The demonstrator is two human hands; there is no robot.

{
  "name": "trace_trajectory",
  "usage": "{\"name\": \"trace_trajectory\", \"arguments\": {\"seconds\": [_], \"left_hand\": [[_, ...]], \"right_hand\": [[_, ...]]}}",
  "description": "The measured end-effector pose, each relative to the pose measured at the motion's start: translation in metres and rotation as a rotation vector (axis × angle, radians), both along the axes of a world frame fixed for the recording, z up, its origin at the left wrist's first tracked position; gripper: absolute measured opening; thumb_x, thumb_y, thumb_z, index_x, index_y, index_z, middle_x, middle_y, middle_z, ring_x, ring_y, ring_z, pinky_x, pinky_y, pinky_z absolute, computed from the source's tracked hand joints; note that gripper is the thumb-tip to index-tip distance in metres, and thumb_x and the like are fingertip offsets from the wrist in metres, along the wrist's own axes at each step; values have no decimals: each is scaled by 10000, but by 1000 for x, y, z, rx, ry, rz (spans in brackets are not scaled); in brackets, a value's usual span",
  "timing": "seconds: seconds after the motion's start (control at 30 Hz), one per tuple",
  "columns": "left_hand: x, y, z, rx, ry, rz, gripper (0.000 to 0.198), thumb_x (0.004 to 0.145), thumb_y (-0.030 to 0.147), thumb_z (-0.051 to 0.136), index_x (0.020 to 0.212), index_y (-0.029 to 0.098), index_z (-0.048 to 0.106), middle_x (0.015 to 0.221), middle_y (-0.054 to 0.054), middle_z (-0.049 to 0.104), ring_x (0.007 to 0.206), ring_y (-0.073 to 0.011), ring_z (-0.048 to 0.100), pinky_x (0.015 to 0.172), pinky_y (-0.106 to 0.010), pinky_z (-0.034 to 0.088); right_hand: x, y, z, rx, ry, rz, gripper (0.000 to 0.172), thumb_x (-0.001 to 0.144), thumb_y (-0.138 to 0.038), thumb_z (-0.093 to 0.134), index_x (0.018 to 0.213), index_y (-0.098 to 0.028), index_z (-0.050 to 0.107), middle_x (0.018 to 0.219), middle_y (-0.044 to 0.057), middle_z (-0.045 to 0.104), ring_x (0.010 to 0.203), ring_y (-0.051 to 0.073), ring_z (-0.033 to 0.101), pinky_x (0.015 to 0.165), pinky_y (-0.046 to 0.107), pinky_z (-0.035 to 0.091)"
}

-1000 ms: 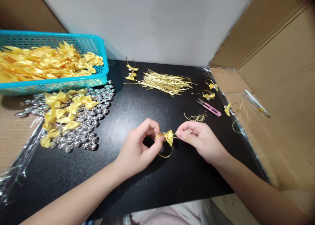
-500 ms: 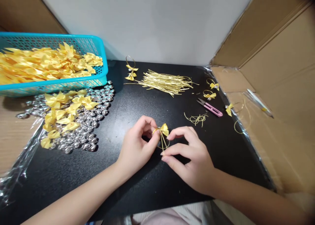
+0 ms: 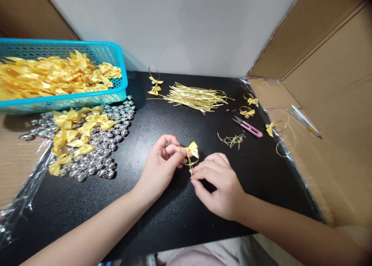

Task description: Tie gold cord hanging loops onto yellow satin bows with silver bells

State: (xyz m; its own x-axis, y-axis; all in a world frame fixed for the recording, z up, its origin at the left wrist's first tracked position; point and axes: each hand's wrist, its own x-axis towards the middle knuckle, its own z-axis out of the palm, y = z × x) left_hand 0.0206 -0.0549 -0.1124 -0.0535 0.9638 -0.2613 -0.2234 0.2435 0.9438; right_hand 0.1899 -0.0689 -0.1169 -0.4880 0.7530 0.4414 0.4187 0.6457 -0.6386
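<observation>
At the middle of the black table, my left hand (image 3: 162,165) pinches a yellow ribbon bow (image 3: 193,149) between thumb and fingers. A loop of gold cord hangs from the bow, and two cord strands run down from it toward me. My right hand (image 3: 219,184) has its thumb and fingertips closed on the lower ends of this gold cord (image 3: 190,164). Whether a bead sits on the cord is hidden by the fingers.
On the left stands a turquoise basket (image 3: 123,91) of yellow bows, with silver beads (image 3: 101,153) and loose bows before it. A bundle of gold cords (image 3: 197,97) lies at the back. Pink thread snips (image 3: 250,128), cord scraps (image 3: 232,140) and finished-looking bow loops (image 3: 247,113) are rightward.
The bow has tilted and shifted slightly left with my left hand. My right hand has moved down-left a little, its upper fingers now curled in nearer the cord ends.
</observation>
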Motion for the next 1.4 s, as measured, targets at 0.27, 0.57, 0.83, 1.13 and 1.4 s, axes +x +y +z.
{"name": "trace_trajectory", "arguments": {"seconds": [0.27,0.57,0.83,1.13,1.4], "left_hand": [[1,-3,-3,-66,-179,-52,264,757,216,717,856,209,473,625,73,665,515,-61,558,497,-150,416],[1,-4,2,7,-191,-189,246,778,207,709,832,210,469,589,62,653,507,-69,574,511,-158,446],[1,-14,1,178,28,-260,152,877,224,629,863,217,478,709,47,614,646,-91,602,619,-209,496],[3,-15,5,291,262,-307,127,873,174,594,805,206,492,708,25,607,627,-100,600,595,-210,466],[1,-14,3,270,304,-249,118,848,152,589,765,195,517,681,17,631,615,-103,603,604,-208,473]], "right_hand": [[-2,6,-3,-228,64,-28,153,787,-73,581,690,-191,571,713,11,687,688,151,596,724,332,439],[0,12,-4,-437,190,-118,87,777,-110,609,766,-195,626,734,14,684,694,153,616,685,293,485],[8,28,-3,-765,562,-94,133,770,-290,736,880,-215,740,899,35,696,794,143,652,726,280,533],[-5,23,-6,-949,775,-49,192,720,-364,803,737,-208,692,754,4,716,672,126,653,638,260,544],[-1,31,-1,-1002,1010,-173,216,652,-342,863,719,-228,692,708,-50,701,693,75,651,715,194,526]]}}
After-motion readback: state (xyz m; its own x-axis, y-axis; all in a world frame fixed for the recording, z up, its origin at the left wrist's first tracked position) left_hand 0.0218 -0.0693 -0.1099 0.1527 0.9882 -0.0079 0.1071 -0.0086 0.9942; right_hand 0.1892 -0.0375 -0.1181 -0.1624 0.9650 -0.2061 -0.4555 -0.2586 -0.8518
